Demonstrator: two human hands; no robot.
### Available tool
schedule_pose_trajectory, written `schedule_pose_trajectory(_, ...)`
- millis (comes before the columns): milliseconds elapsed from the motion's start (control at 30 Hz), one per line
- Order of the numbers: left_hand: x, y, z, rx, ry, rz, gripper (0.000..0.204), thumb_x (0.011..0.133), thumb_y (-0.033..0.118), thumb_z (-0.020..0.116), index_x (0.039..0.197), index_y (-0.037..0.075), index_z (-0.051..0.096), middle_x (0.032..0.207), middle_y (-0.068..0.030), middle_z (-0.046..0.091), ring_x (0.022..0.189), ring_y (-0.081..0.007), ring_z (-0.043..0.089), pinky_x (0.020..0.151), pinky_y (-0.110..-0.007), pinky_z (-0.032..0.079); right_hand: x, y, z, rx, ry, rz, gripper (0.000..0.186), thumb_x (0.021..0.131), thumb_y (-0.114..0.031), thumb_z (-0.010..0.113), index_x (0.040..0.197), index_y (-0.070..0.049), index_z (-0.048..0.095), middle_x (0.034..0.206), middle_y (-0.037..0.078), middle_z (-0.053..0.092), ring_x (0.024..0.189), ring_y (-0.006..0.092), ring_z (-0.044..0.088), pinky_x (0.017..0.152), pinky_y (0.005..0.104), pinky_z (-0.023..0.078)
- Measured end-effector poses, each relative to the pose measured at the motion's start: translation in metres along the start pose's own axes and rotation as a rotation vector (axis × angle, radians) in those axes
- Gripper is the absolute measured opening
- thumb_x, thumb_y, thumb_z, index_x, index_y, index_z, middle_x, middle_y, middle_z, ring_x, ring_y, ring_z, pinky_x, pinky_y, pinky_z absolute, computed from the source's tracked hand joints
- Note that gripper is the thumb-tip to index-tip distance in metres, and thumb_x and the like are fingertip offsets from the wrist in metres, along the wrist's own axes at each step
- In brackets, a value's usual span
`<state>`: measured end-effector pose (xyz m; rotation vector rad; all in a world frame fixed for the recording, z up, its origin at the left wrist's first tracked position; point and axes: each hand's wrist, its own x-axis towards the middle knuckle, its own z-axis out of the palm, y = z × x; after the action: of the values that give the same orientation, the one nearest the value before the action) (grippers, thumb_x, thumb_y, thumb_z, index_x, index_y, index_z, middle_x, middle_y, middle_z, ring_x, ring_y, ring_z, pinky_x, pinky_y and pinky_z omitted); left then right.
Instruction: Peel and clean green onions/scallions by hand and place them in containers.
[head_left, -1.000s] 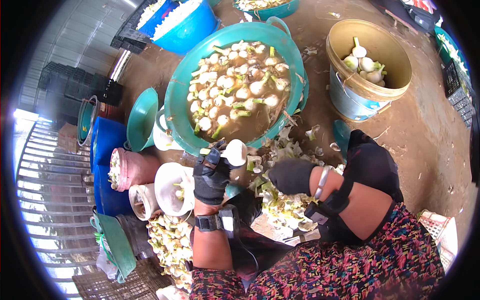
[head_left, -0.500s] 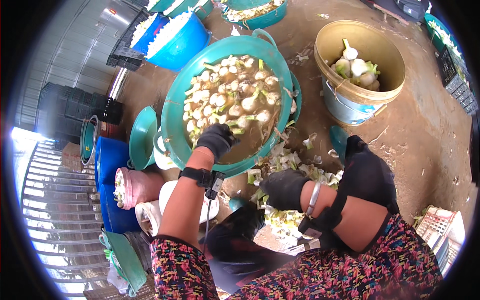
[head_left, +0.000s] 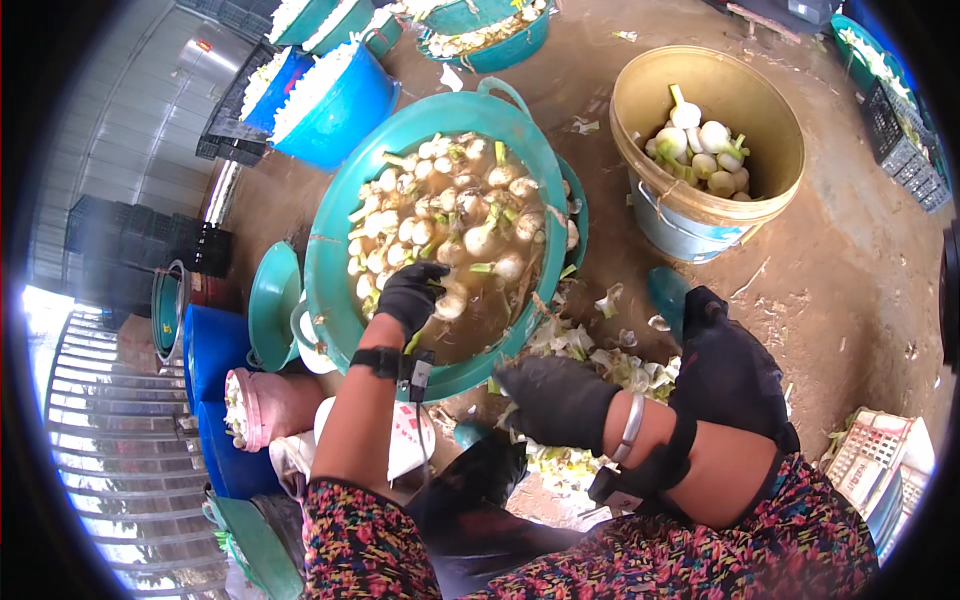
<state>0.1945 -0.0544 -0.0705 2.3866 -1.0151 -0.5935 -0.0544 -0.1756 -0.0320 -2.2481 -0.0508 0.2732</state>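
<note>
A big teal basin (head_left: 340, 300) holds muddy water and many white bulbs (head_left: 480, 240) with green stalks. My left hand (head_left: 413, 296), in a black glove with a black wrist device, reaches down into the basin, its fingers curled on one white bulb (head_left: 450, 303) at the near side. My right hand (head_left: 558, 400), also black-gloved with a silver bangle on the wrist, hovers just outside the basin's near rim above a heap of pale green trimmings (head_left: 610, 360). Its fingers are bent; whether it holds anything is hidden.
A yellow bucket (head_left: 640, 110) with several trimmed bulbs stands at the upper right. Blue tubs (head_left: 335, 110) of white pieces stand at the upper left, with blue barrels (head_left: 215, 350), a pink container (head_left: 270, 405) and a white bowl (head_left: 405, 440) near my left knee. My black-covered knee (head_left: 730, 375) is to the right.
My left hand held a white bulb near the basin's rim, then stretched forward into the basin and now rests among the bulbs. My right hand has stayed by the trimmings.
</note>
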Motion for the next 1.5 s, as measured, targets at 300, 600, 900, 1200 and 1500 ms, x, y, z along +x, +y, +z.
schedule_pose_trajectory(300, -0.141, 0.093, 0.019, -0.559, 0.344, 0.089, 0.035, 0.08, 0.009, 0.059, 0.112, -0.003, 0.051, 0.093, -0.0043, 0.057, 0.077, -0.0094, 0.053, 0.069, -0.022, 0.045, 0.011, -0.009, 0.015, 0.757, 0.435, -0.157, 0.072, 0.066, -0.023, 0.072, 0.124, 0.002, 0.038, 0.113, 0.02, 0.051, 0.105, 0.0263, 0.051, 0.088, 0.0348, 0.041)
schedule_pose_trajectory(600, -0.158, 0.092, 0.043, -0.907, 0.43, -0.07, 0.024, 0.082, 0.014, 0.062, 0.101, -0.001, 0.059, 0.089, -0.0046, 0.062, 0.076, -0.0097, 0.057, 0.068, -0.023, 0.048, 0.004, -0.017, 0.031, 0.373, 0.655, -0.327, 0.061, 0.064, -0.018, 0.072, 0.117, -0.001, 0.047, 0.106, 0.017, 0.055, 0.092, 0.0247, 0.057, 0.076, 0.0321, 0.047)
schedule_pose_trajectory(900, -0.158, 0.092, 0.044, -0.857, 0.407, -0.135, 0.028, 0.086, 0.024, 0.056, 0.107, 0.006, 0.058, 0.07, 0.0038, 0.055, 0.048, -0.0012, 0.04, 0.042, -0.016, 0.031, 0.006, -0.008, 0.027, 1.016, 0.368, -0.075, 0.057, 0.072, -0.008, 0.069, 0.121, 0.003, 0.042, 0.108, 0.009, 0.053, 0.096, 0.011, 0.052, 0.082, 0.0255, 0.046)
schedule_pose_trajectory(1200, -0.151, 0.092, 0.046, -0.686, 0.38, -0.043, 0.03, 0.085, 0.022, 0.058, 0.108, 0.003, 0.058, 0.074, 0.0025, 0.057, 0.055, -0.0017, 0.043, 0.047, -0.017, 0.036, 0.004, -0.009, 0.026, 0.798, 0.455, -0.16, 0.055, 0.073, -0.005, 0.065, 0.122, 0.002, 0.042, 0.11, 0.009, 0.053, 0.099, 0.0117, 0.052, 0.083, 0.0252, 0.046)
schedule_pose_trajectory(1500, -0.16, 0.097, 0.044, -0.98, 0.36, -0.149, 0.026, 0.082, 0.006, 0.06, 0.108, 0.0, 0.058, 0.094, -0.0037, 0.061, 0.078, -0.0085, 0.056, 0.069, -0.023, 0.048, 0.004, -0.008, 0.021, 1.252, 0.268, -0.038, 0.052, 0.074, -0.002, 0.061, 0.122, 0.003, 0.04, 0.107, 0.009, 0.052, 0.093, 0.0111, 0.053, 0.08, 0.0244, 0.046)
